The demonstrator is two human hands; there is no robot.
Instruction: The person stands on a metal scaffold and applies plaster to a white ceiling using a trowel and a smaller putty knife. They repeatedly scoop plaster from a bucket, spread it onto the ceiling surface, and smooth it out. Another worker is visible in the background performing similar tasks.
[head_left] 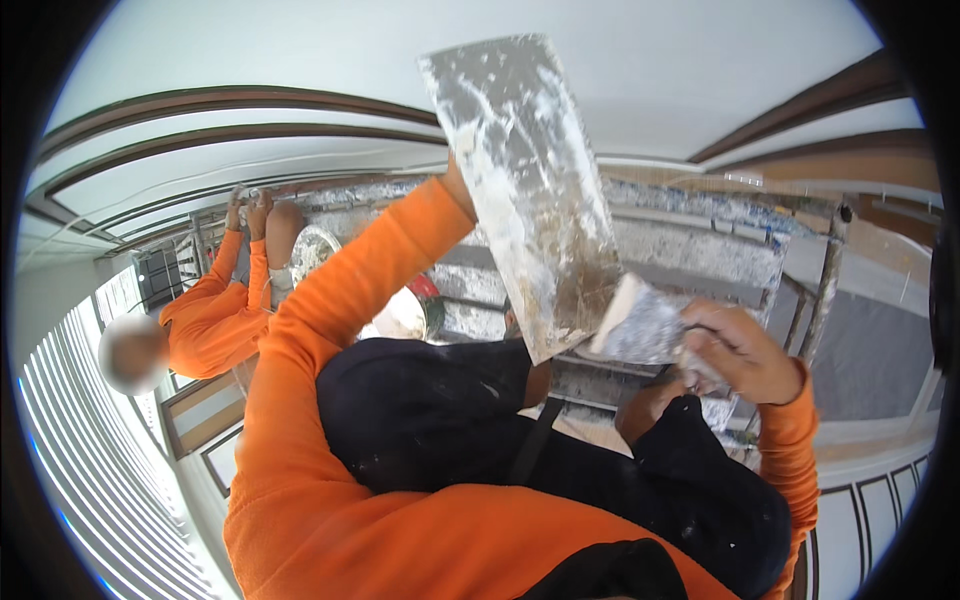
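Note:
In front of me a long rectangular plastering trowel (pixel 525 150) is raised at a tilt, its metal face smeared with white and brownish plaster. My left hand (pixel 457 188) is behind this blade, gripping it from the back; only part of the hand shows, and its fingers are hidden. Closed around a putty knife (pixel 645 328), my right hand (pixel 742 352) is just right of the trowel's lower end. White filler coats the knife's broad blade, with a thick band along its edge. That edge is at or very close to the trowel's lower right corner; contact is unclear.
Plaster-stained scaffold planks (pixel 700 252) lie beneath me, with an upright pole (pixel 828 285) at right. Beside my left arm stands a bucket with white material (pixel 402 314). Further left, a co-worker in orange (pixel 215 320) sits with raised hands. Dark trim (pixel 250 97) crosses the white surface above.

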